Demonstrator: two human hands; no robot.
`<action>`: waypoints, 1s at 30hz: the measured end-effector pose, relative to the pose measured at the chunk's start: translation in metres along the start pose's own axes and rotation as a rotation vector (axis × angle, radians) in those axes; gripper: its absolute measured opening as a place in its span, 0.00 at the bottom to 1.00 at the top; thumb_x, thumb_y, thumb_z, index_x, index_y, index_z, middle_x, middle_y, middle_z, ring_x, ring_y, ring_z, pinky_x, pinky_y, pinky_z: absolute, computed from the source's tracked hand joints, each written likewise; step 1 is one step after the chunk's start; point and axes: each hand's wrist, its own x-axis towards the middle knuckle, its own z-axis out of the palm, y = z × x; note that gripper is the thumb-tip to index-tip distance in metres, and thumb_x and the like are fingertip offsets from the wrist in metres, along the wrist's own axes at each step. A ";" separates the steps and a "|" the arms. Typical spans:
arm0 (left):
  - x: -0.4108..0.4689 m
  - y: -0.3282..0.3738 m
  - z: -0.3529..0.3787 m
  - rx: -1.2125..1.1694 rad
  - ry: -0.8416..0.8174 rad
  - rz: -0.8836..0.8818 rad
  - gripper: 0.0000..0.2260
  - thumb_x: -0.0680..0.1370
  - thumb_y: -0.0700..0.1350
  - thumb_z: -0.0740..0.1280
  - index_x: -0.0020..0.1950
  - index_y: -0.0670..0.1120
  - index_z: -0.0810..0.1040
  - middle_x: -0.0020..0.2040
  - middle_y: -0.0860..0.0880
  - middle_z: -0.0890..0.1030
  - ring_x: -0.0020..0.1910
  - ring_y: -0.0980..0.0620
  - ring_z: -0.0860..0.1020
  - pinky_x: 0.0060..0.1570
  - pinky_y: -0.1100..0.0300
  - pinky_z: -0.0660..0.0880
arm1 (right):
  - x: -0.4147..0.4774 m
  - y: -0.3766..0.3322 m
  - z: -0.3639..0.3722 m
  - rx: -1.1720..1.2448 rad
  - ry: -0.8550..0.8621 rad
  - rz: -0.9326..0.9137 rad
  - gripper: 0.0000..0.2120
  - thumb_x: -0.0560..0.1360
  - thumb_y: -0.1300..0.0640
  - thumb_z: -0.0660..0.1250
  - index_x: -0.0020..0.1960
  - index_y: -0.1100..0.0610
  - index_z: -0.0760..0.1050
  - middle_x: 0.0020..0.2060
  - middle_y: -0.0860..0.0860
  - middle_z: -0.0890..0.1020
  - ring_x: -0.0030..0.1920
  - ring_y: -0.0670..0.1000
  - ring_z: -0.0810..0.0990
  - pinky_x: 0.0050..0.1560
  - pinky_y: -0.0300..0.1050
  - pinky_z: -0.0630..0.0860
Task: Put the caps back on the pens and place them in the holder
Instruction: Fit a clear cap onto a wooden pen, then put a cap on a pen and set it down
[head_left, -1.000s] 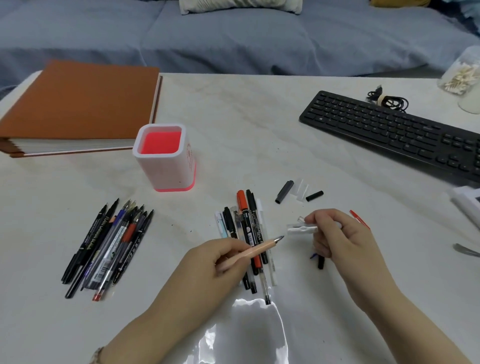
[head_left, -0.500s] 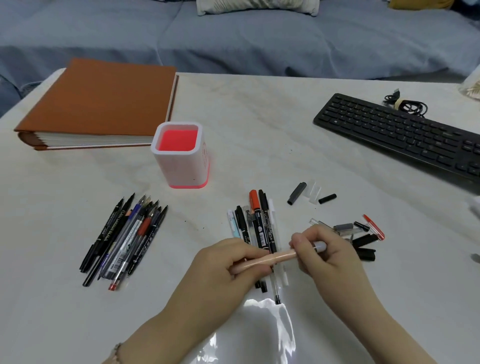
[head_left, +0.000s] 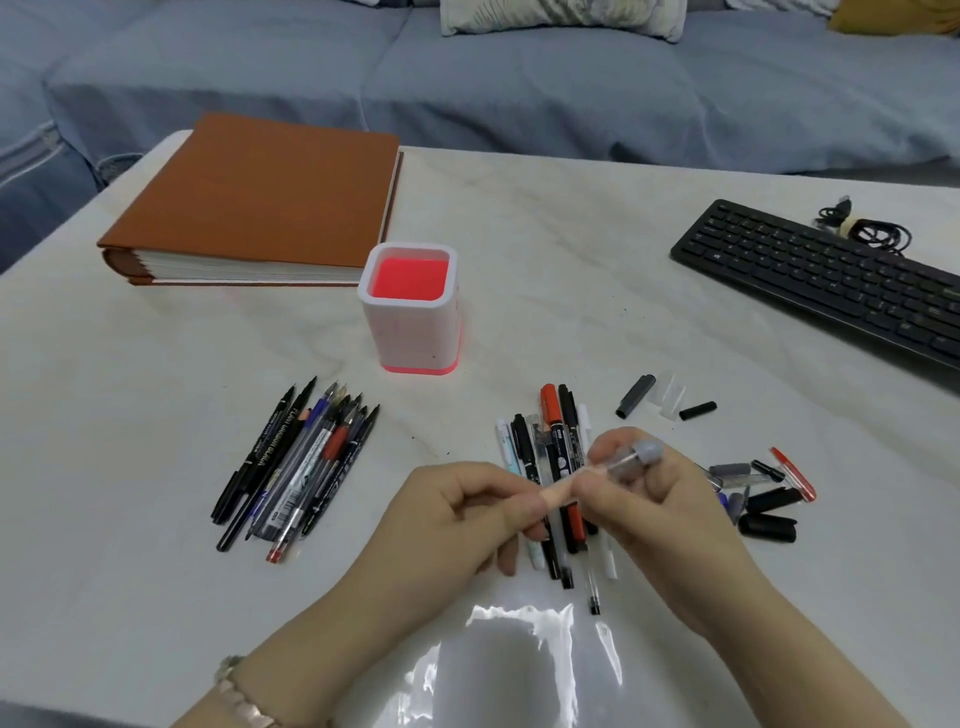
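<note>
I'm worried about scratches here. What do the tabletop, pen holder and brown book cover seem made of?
Tabletop: likely polished marble or marble-look laminate; grey veins, glossy glare.
Pen holder: probably matte white plastic; smooth rounded corners, pink lining.
Book cover: perhaps leatherette; even brown, dull sheen.

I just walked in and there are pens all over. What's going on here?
A person is capping a peach pen. The left hand grips its barrel and the right hand holds a clear cap at its end. The holder stands upright with no pens showing in it. One pen pile lies to the left and another lies under the hands. Loose caps are scattered to the right.
</note>
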 end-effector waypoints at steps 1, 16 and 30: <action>0.001 -0.003 -0.003 0.059 -0.003 0.032 0.05 0.68 0.48 0.70 0.35 0.48 0.82 0.27 0.51 0.80 0.24 0.58 0.73 0.26 0.68 0.69 | 0.002 0.000 0.001 0.045 -0.005 0.005 0.08 0.59 0.55 0.76 0.35 0.49 0.79 0.26 0.45 0.76 0.29 0.42 0.73 0.34 0.33 0.72; 0.022 -0.069 -0.077 1.399 0.427 0.095 0.14 0.55 0.25 0.70 0.36 0.38 0.76 0.33 0.41 0.77 0.30 0.40 0.73 0.27 0.55 0.68 | 0.055 0.020 0.009 -0.988 0.243 -0.148 0.19 0.75 0.52 0.63 0.65 0.50 0.64 0.44 0.50 0.75 0.45 0.52 0.75 0.42 0.40 0.68; 0.034 -0.045 -0.037 0.876 0.319 0.085 0.05 0.72 0.40 0.61 0.36 0.45 0.70 0.36 0.48 0.71 0.34 0.53 0.70 0.31 0.63 0.62 | 0.065 0.015 -0.055 -1.254 0.257 -0.160 0.13 0.75 0.63 0.59 0.57 0.54 0.76 0.55 0.54 0.74 0.52 0.53 0.74 0.52 0.44 0.68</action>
